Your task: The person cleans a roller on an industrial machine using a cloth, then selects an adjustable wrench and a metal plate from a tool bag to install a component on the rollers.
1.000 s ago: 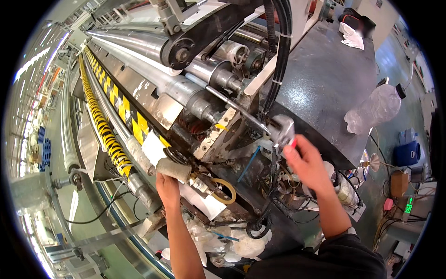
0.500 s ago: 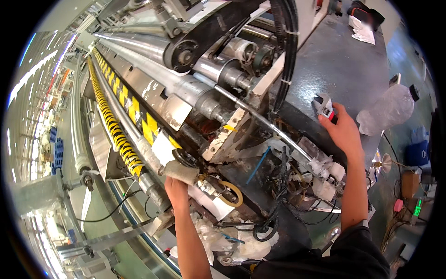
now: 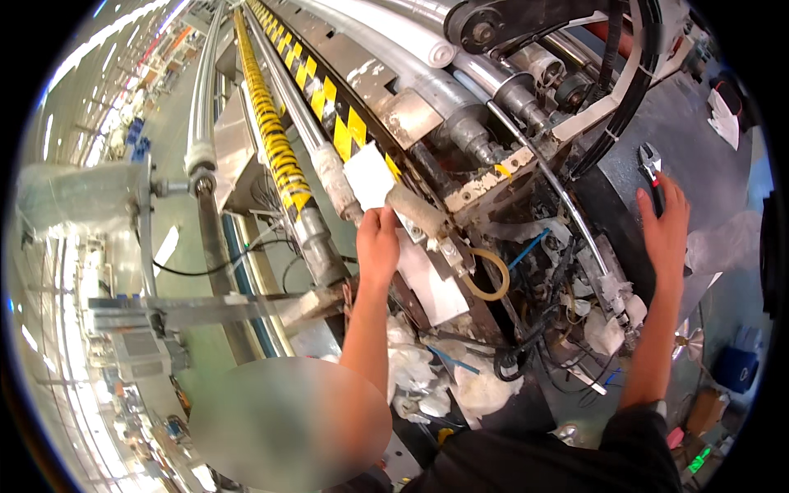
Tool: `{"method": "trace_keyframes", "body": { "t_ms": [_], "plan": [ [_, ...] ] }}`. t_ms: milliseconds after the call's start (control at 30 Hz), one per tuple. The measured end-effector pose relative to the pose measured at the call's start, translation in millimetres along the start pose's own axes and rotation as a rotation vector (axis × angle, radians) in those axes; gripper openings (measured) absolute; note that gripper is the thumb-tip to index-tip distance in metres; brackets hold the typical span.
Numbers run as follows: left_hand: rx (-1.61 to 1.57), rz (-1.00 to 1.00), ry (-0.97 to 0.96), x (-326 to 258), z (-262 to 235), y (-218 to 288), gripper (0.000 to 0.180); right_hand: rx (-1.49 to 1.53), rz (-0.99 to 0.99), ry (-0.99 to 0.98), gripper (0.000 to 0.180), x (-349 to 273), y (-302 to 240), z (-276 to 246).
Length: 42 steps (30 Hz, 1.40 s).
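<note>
My left hand (image 3: 379, 242) is closed at the near end of a worn tan cylinder (image 3: 417, 211) on the machine; its fingertips are hidden, so what they grip is unclear. White sheets (image 3: 429, 279) lie beside and under this cylinder, and a tan ring (image 3: 491, 274) hangs at its far end. On the right, an adjustable wrench (image 3: 650, 160) with a dark handle lies on the dark metal surface (image 3: 629, 123). My right hand (image 3: 667, 226) is at the handle's near end, thumb and fingers apart on either side of it.
Long metal rollers (image 3: 448, 99) run toward the far left, beside a yellow-black striped bar (image 3: 275, 123). Black cables (image 3: 649, 74) hang at upper right. Crumpled white wrap (image 3: 485, 394) and tangled hoses lie low in front. A blurred oval (image 3: 288, 423) covers the lower left.
The wrench, held near its head before, now lies on the surface with my right hand loosened around its handle. The view has shifted left; my left hand stays by the tan cylinder.
</note>
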<state>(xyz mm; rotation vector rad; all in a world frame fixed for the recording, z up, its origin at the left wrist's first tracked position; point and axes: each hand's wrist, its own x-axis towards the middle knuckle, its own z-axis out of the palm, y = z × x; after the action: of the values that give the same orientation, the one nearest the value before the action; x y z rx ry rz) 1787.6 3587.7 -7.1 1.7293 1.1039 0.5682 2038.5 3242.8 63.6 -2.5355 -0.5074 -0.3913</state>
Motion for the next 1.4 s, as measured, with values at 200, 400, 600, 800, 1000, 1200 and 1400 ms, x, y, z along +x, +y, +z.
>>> {"method": "trace_keyframes", "body": {
  "t_ms": [200,400,600,800,1000,1200,1400],
  "plan": [
    [0.378,0.056,-0.008,19.3,-5.5,-11.4,0.059,0.950,-0.237,-0.534,0.020,-138.3,-124.5,-48.1],
    [0.165,-0.087,-0.101,3.0,1.0,19.3,0.055,0.963,-0.311,-1.555,0.024,-269.0,-152.1,-48.2],
    [0.486,-0.045,-0.040,-4.3,4.6,29.8,0.059,0.618,-0.533,-1.277,0.031,-329.5,-147.3,-25.6],
    [0.513,-0.052,-0.043,-7.5,-2.7,30.0,0.059,0.045,-0.877,-1.208,0.015,-362.0,-162.5,25.3],
    [0.564,0.007,-0.059,-6.4,-2.1,29.4,0.056,0.059,-0.765,-1.164,0.014,-369.4,-171.0,27.5],
    [0.484,0.055,-0.109,5.7,-1.2,14.4,0.057,0.672,-0.751,-0.851,0.020,-303.9,-188.0,-42.7],
    [0.474,0.070,-0.075,11.0,3.3,-2.1,0.060,0.857,-0.241,-0.609,0.023,-152.5,-165.3,-69.5]
  ]
}}
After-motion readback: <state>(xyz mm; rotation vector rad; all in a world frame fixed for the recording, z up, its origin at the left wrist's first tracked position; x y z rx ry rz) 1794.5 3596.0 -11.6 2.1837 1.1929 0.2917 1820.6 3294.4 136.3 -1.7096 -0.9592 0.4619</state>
